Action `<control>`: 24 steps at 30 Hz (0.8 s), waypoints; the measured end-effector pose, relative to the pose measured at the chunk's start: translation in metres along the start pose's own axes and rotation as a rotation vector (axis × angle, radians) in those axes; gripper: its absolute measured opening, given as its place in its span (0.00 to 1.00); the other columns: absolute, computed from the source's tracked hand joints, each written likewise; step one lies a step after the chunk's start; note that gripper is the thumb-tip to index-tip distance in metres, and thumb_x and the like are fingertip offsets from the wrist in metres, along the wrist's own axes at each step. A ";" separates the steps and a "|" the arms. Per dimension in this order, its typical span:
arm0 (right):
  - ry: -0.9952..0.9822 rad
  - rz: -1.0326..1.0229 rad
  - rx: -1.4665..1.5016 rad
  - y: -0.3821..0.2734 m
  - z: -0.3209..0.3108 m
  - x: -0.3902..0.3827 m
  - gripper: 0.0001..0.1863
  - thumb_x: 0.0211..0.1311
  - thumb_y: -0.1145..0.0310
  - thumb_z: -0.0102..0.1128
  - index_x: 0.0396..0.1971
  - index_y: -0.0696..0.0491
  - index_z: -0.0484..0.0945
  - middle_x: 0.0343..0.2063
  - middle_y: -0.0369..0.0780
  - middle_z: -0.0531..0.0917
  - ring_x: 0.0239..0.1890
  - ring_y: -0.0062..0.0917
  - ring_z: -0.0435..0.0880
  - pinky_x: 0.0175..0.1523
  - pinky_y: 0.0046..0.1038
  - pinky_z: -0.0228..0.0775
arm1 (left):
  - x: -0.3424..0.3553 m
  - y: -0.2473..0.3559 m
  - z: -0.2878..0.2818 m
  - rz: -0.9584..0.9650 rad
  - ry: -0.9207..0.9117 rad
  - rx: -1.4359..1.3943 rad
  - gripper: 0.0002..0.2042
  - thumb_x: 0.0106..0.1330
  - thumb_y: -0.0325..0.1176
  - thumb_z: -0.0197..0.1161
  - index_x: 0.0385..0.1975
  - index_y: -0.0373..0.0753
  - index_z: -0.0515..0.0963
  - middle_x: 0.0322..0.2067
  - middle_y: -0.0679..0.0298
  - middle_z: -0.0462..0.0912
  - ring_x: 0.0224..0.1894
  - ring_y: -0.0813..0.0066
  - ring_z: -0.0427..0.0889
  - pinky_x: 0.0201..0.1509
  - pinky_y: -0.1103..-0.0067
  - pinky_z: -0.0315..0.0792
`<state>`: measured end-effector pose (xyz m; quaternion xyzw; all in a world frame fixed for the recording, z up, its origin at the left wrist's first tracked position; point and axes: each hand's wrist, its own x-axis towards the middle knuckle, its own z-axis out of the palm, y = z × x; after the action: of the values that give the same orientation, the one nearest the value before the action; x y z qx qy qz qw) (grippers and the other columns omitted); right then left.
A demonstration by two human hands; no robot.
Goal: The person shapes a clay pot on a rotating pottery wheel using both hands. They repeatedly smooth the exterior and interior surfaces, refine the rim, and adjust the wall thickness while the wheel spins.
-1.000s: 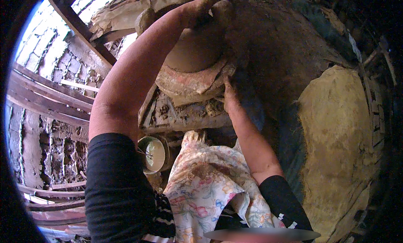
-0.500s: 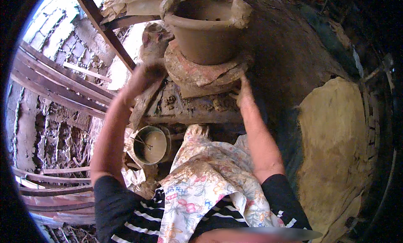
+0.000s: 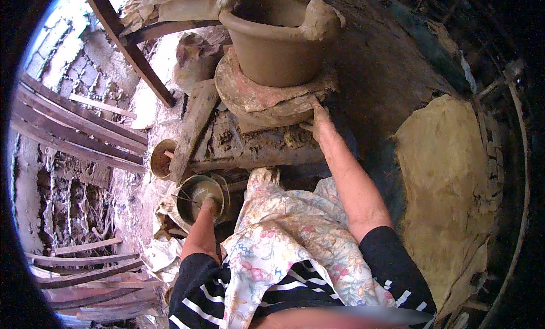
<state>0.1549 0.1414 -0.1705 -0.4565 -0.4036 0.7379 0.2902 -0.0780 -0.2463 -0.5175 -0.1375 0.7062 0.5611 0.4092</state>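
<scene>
A wet brown clay pot (image 3: 272,50) stands upright on a round, clay-smeared turntable (image 3: 255,110). Thick lumps of clay rise from its rim. Against the turntable's near right edge is my right hand (image 3: 319,117), with a finger on the rim and the others lower down, gripping the edge. My left hand (image 3: 210,206) dips into a bucket (image 3: 180,207) of muddy water beside my lap. Its fingers are hidden below the bucket's rim and the water. Thin sticks or wires lean inside the bucket next to that hand.
A smaller container (image 3: 161,158) with a stick in it sits farther left. A muddy plank (image 3: 196,124) slants beside the turntable, and a wooden post (image 3: 130,48) rises behind it. To the right lies a large yellowish sheet (image 3: 448,198). A stained floral cloth (image 3: 284,221) covers my lap.
My left hand has come down from beside the turntable into the bucket. My right hand stays at the turntable's edge. The pot's lumps have shifted slightly in view.
</scene>
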 end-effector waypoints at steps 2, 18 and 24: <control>0.022 -0.010 -0.002 0.002 0.004 -0.005 0.43 0.52 0.42 0.56 0.61 0.49 0.48 0.59 0.44 0.57 0.58 0.40 0.60 0.55 0.49 0.61 | 0.001 -0.007 0.007 0.024 0.008 0.326 0.18 0.62 0.42 0.44 0.43 0.38 0.74 0.37 0.62 0.77 0.37 0.68 0.75 0.41 0.73 0.68; -0.012 -0.062 0.014 0.004 -0.011 0.018 0.38 0.55 0.41 0.51 0.60 0.48 0.55 0.60 0.40 0.60 0.61 0.36 0.58 0.55 0.51 0.58 | -0.092 0.258 0.001 0.548 -0.470 1.034 0.08 0.58 0.32 0.51 0.30 0.38 0.76 0.25 0.66 0.77 0.24 0.76 0.71 0.28 0.78 0.66; -0.035 0.002 0.120 0.000 -0.003 0.021 0.36 0.58 0.40 0.45 0.61 0.47 0.56 0.62 0.38 0.58 0.63 0.33 0.55 0.58 0.51 0.55 | -0.221 0.493 0.125 1.162 -0.569 0.438 0.10 0.56 0.32 0.55 0.31 0.32 0.76 0.25 0.67 0.76 0.26 0.80 0.72 0.29 0.82 0.67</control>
<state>0.1490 0.1588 -0.1804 -0.4258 -0.3631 0.7690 0.3091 -0.2082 -0.0278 -0.0246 0.5027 0.6277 0.5482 0.2298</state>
